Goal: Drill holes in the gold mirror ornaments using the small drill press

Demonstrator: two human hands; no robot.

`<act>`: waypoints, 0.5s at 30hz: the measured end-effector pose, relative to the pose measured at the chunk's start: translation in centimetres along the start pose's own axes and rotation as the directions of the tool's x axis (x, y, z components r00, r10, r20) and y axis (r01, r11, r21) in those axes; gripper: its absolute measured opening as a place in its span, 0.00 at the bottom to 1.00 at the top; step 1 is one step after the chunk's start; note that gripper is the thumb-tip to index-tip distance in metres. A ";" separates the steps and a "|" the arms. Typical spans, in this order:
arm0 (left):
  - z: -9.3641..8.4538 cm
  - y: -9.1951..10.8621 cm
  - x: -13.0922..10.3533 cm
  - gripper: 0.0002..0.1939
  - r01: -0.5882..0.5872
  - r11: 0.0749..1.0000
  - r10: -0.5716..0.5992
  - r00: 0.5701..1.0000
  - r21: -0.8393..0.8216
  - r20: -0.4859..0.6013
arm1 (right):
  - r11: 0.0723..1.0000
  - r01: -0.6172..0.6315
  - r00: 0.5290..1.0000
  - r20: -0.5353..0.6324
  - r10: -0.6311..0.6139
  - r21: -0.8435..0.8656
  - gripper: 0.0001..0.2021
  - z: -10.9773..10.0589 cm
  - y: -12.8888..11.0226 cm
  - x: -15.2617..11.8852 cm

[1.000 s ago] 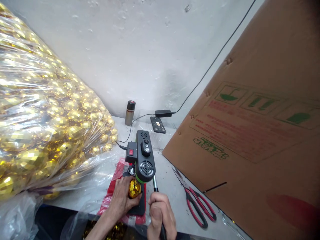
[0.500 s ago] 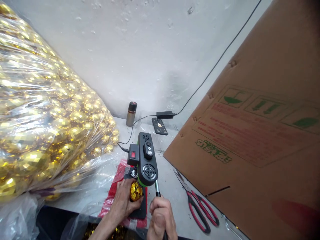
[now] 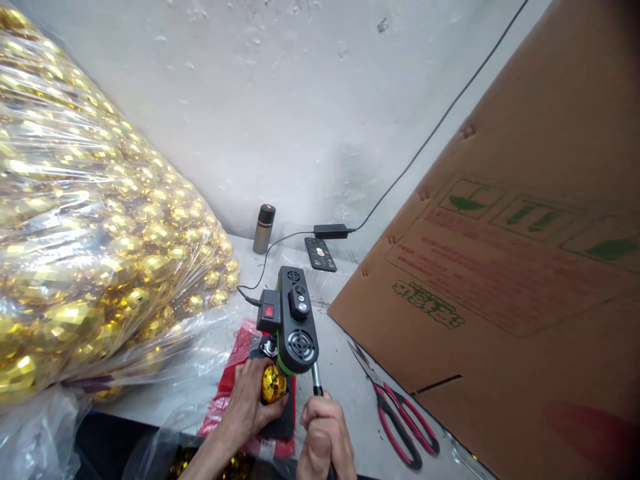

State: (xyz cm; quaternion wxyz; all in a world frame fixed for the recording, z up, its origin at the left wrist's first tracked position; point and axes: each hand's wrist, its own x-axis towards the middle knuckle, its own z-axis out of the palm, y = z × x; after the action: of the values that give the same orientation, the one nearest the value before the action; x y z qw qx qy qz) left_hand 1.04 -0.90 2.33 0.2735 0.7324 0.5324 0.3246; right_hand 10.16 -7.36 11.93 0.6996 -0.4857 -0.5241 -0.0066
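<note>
My left hand [image 3: 249,397] grips a gold faceted ball [image 3: 273,385], with fingers behind it and the thumb along its near side. The ball sits beneath the front end of a small black bench drill press [image 3: 297,320] with round vents and a red switch. My right hand [image 3: 327,433] is wrapped round the black-gripped metal lever [image 3: 317,380] at the machine's right side. The machine's black base [image 3: 283,423] lies on red plastic wrapping [image 3: 220,407]. Whatever tip meets the ball is hidden under the machine's head.
A big clear bag of gold balls [image 3: 125,247] fills the left. Red-handled scissors [image 3: 400,413] lie right of the machine, beside a large cardboard box [image 3: 480,267]. Behind stand a bottle [image 3: 263,230], a phone [image 3: 320,255] and a power adapter [image 3: 331,231] with its cable.
The whole view has shifted very slightly. Both hands keep their places on the ball and the lever.
</note>
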 end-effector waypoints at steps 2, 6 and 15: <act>0.2 -0.1 0.0 0.15 0.003 1.000 -0.003 1.000 -0.008 -0.003 | 1.000 0.019 1.000 0.009 -0.019 -0.010 0.18 -0.1 0.2 0.1; 0.5 -0.4 0.0 0.17 0.013 0.999 -0.013 1.000 -0.031 -0.003 | 0.998 0.061 0.997 0.046 -0.061 -0.006 0.17 -0.5 0.7 0.3; 0.0 0.0 0.1 0.19 0.047 0.997 -0.046 0.999 -0.057 0.029 | 0.996 0.074 0.997 0.030 -0.073 -0.053 0.17 -0.4 1.7 -1.2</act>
State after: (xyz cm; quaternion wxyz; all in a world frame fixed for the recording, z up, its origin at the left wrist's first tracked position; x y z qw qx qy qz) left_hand 1.09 -0.86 2.36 0.3096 0.7159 0.5358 0.3232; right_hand 10.82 -7.33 9.93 0.6783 -0.4847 -0.5508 -0.0396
